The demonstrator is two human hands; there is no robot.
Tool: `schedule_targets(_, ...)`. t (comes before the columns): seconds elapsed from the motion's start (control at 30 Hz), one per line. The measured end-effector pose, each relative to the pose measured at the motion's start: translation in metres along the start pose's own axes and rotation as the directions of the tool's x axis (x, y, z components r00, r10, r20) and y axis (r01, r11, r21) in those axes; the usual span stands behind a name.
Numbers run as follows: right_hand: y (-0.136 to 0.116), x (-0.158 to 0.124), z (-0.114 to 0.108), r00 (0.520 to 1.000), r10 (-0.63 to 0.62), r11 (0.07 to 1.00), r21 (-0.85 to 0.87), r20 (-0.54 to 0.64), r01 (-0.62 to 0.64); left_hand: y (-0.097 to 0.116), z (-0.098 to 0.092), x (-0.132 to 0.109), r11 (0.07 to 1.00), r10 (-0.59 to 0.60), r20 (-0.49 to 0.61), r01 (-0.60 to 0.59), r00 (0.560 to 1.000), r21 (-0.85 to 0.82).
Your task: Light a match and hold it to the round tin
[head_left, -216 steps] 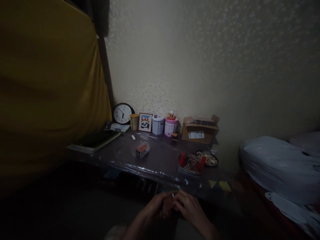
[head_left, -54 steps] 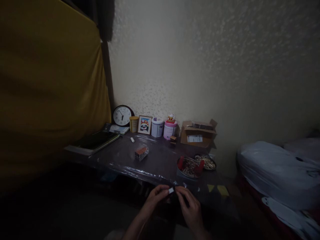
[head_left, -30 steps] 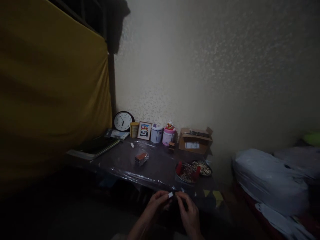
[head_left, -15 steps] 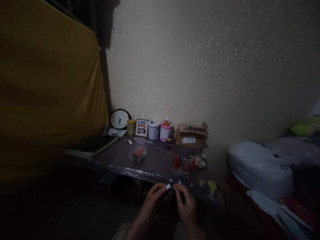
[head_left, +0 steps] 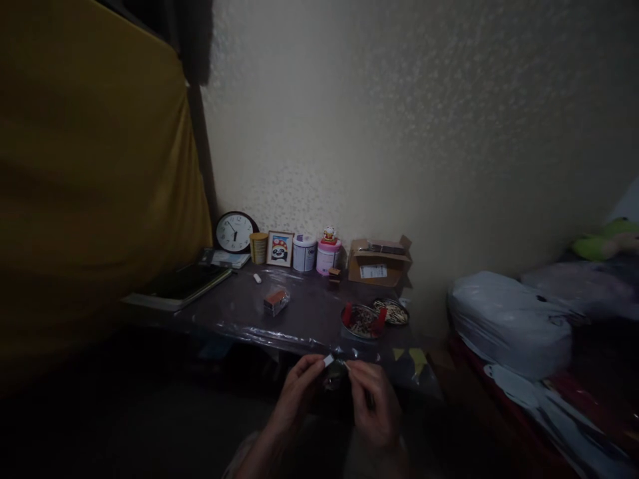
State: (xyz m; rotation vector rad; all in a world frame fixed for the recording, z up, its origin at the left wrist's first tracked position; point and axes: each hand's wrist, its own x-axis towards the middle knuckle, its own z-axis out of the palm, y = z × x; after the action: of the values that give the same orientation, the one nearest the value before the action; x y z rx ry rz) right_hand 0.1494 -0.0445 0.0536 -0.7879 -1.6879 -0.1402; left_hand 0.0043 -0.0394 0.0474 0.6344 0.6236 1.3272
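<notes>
My left hand [head_left: 301, 384] pinches a small white box [head_left: 328, 360], shaped like a matchbox, between thumb and fingertips in front of the table edge. Just to its right, the fingertips of my right hand [head_left: 373, 397] are pressed together on a thin pale stick [head_left: 348, 365]. A narrow gap separates the stick from the box. Beyond my hands, a round dish [head_left: 362, 334] holds small dark and pale pieces, with red parts standing at its sides. Behind it, a second dish [head_left: 394, 311] is full of pale sticks. The dim light hides finer detail.
On the dark plastic-covered table [head_left: 309, 313] lie a plastic-wrapped reddish-brown pack [head_left: 276, 301] and a small white piece [head_left: 257, 278]. Along the wall stand a clock [head_left: 234, 232], a framed panda picture [head_left: 280, 249], tubs [head_left: 304, 253] and a cardboard box [head_left: 379, 263]. White bags [head_left: 506, 326] sit at right.
My hands have moved slightly apart, and the gap between the white box and my right fingertips is wider. The view has shifted a little, so the table things appear slightly higher and further left.
</notes>
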Motion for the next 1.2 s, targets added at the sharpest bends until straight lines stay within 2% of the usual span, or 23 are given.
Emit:
schedule_targets(0.07, 0.013, -0.004, 0.005, 0.998, -0.006, 0.998, -0.061, 0.065, 0.010, 0.001, 0.000, -0.001, 1.000, 0.010, 0.010, -0.010, 1.000, -0.017)
schedule_targets(0.1, 0.021, -0.006, 0.007, 0.998, 0.038, 0.995, -0.097, 0.056, -0.033, 0.001, -0.001, -0.001, 1.000, 0.013, 0.013, -0.012, 1.000, -0.016)
schedule_targets(0.23, 0.046, -0.010, 0.007, 0.951, 0.292, 0.948, -0.103, -0.099, -0.302, 0.001, -0.008, -0.002, 1.000, -0.009, -0.015, 0.009, 1.000, 0.025)
schedule_targets(0.37, 0.051, -0.006, 0.000, 0.902, 0.393, 0.916, -0.005, -0.180, -0.400, 0.001, -0.017, -0.004, 0.996, 0.041, -0.049, -0.037, 0.998, 0.076)
schedule_targets(0.47, 0.050, -0.001, -0.004, 0.876, 0.424, 0.902, 0.025, -0.230, -0.431, 0.001, -0.025, -0.006, 0.994, 0.037, -0.054, -0.032, 0.998, 0.105)
schedule_targets(0.6, 0.051, 0.004, -0.006, 0.879, 0.407, 0.911, 0.043, -0.250, -0.410, -0.004, -0.042, -0.011, 0.993, -0.006, -0.072, 0.014, 0.997, 0.115)
schedule_targets(0.83, 0.054, 0.007, -0.009, 0.870, 0.427, 0.898, 0.001, -0.245, -0.440, -0.017, -0.072, -0.016, 0.998, -0.059, -0.093, 0.061, 0.994, 0.011)
schedule_targets(1.03, 0.057, 0.010, -0.003, 0.822, 0.512, 0.859, 0.135, -0.252, -0.493, -0.017, -0.071, -0.018, 0.998, -0.048, -0.096, 0.053, 0.994, 0.047)
schedule_targets(1.2, 0.069, 0.008, 0.002, 0.802, 0.534, 0.845, 0.186, -0.267, -0.501, -0.014, -0.068, -0.020, 0.997, -0.039, -0.095, 0.046, 0.995, 0.069)
